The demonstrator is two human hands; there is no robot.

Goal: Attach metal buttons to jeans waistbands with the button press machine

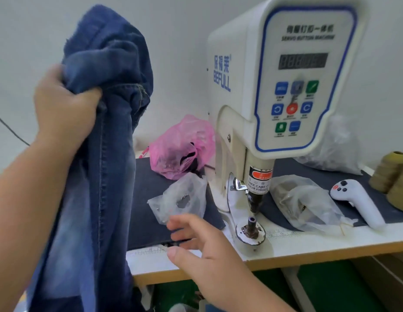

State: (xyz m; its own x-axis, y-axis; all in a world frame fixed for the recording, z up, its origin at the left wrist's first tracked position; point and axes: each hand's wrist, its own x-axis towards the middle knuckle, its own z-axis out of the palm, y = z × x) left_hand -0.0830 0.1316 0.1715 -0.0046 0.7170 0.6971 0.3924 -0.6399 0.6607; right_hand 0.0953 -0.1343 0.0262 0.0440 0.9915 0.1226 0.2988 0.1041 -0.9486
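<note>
My left hand grips a bunched pair of dark blue jeans and holds it up at the left, the legs hanging down past the table edge. My right hand hovers with relaxed fingers spread over the table front, just below a small clear bag of metal parts and left of the lower die. The white button press machine stands behind, its punch raised above the die with nothing between them.
A pink plastic bag lies behind the clear one. Right of the machine lie a crumpled clear bag, a white handheld controller and yellowish thread cones. A dark mat covers part of the white table.
</note>
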